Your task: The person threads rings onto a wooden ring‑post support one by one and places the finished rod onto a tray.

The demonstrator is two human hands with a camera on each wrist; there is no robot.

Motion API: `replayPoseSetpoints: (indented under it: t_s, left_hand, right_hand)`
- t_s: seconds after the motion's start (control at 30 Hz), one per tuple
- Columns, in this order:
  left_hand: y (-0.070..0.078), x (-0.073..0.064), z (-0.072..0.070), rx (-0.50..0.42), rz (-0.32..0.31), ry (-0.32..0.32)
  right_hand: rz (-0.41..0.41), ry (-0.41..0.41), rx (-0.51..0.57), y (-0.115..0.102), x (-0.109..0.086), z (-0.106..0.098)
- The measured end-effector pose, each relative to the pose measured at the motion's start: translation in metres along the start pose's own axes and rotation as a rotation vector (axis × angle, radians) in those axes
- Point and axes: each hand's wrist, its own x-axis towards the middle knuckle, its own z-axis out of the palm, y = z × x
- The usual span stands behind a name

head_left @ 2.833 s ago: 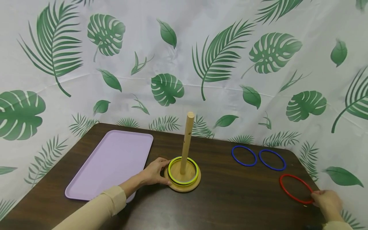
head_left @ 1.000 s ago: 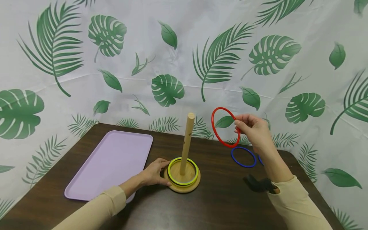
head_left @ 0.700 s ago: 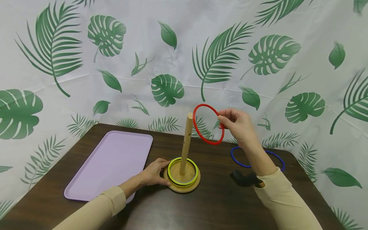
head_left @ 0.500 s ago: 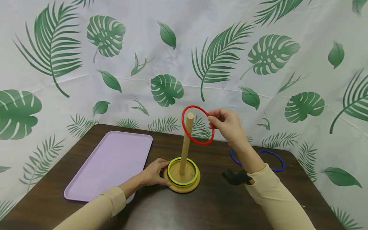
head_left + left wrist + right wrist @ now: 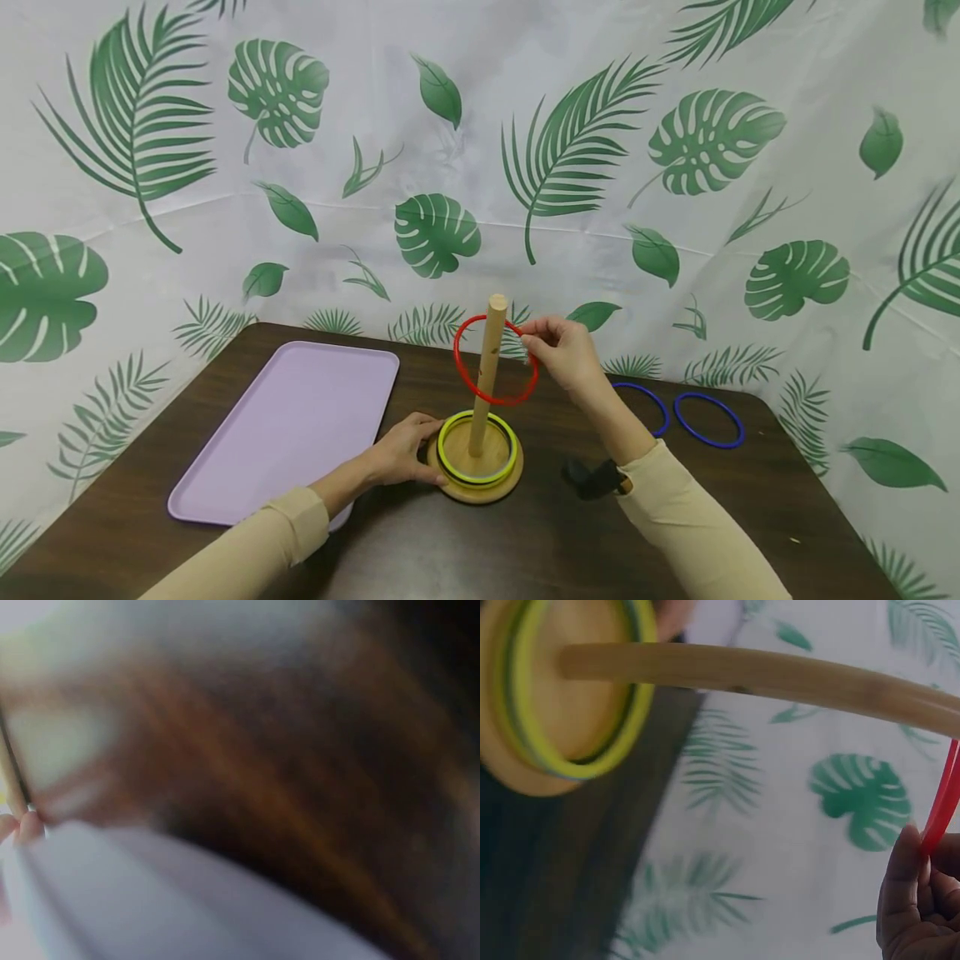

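A wooden peg (image 5: 492, 350) stands upright on a round wooden base (image 5: 480, 493). Around its foot lies a yellow ring (image 5: 444, 462) with a dark ring just beneath. My left hand (image 5: 405, 450) grips the left edge of the base, thumb in front and fingers behind. A red ring (image 5: 459, 367) encircles the upper part of the peg, tilted, its near side in front of the wood. My right hand (image 5: 562, 350) pinches that ring at its right side; the right wrist view shows the fingertips (image 5: 909, 847) on it. Blur fills most of the left wrist view.
Two blue rings lie on the dark table at the back right: one blue ring (image 5: 708, 421) in full view, the other blue ring (image 5: 660, 404) partly behind my right forearm. A lilac tray (image 5: 315, 408) lies left of the stand. A leaf-patterned cloth (image 5: 337, 275) hangs behind.
My right hand has lifted the red ring off the table at the right, carried it left and lowered it over the peg's top. My left hand has stayed at the base.
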Motion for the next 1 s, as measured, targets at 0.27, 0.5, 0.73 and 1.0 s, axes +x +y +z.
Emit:
replayPoseSetpoints:
  t_s: [0.27,0.5,0.73,1.0]
  left_hand:
    - [0.000,0.000,0.000,0.010,0.003,-0.003]
    - [0.000,0.000,0.000,0.006,0.006,-0.003]
    - [-0.001,0.001,0.001,0.019,0.002,-0.001]
    - [0.000,0.001,0.000,0.009,0.001,-0.002]
  right_hand:
    - [0.101,-0.038,-0.107,0.048,-0.015,0.021]
    - [0.185,-0.074,-0.177,0.073,-0.025,0.038]
    - [0.206,-0.082,-0.203,0.083,-0.029,0.047]
    - [0.218,-0.096,-0.234,0.086,-0.030,0.052]
